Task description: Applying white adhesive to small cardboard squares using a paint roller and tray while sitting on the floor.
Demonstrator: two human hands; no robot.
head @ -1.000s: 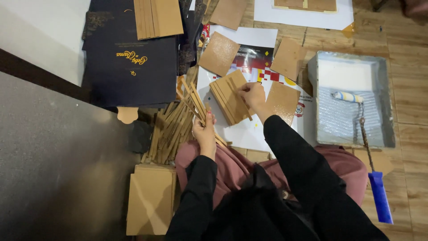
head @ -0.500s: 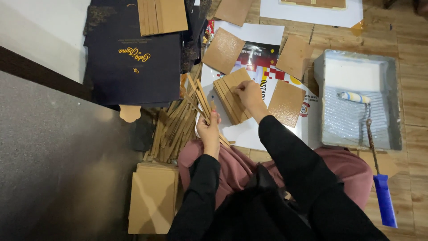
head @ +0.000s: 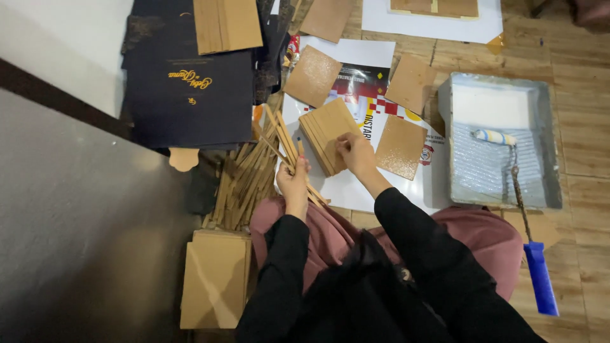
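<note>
My right hand point(head: 354, 152) rests on the stack of brown cardboard squares point(head: 327, 134), fingers curled down over its near edge and touching the top piece; whether I grip it or only press on it I cannot tell. The forearm reaches forward from my lap in a black sleeve. The stack lies on a white printed poster sheet point(head: 356, 190) spread on the floor. Just left of the stack, my left hand point(head: 293, 181) is closed around a bundle of thin cardboard strips point(head: 287, 147), holding them tilted up and away from me, wrist bent upward. Left of the stack again, a loose heap of strips point(head: 240, 184) lies on the floor. Right of the stack sits a single glue-coated square point(head: 400, 146), and beyond it a grey paint tray point(head: 553, 152) with a small roller point(head: 494, 136) whose blue handle point(head: 540, 277) reaches back toward me. Behind and left of the stack are dark navy covers point(head: 184, 95).
</note>
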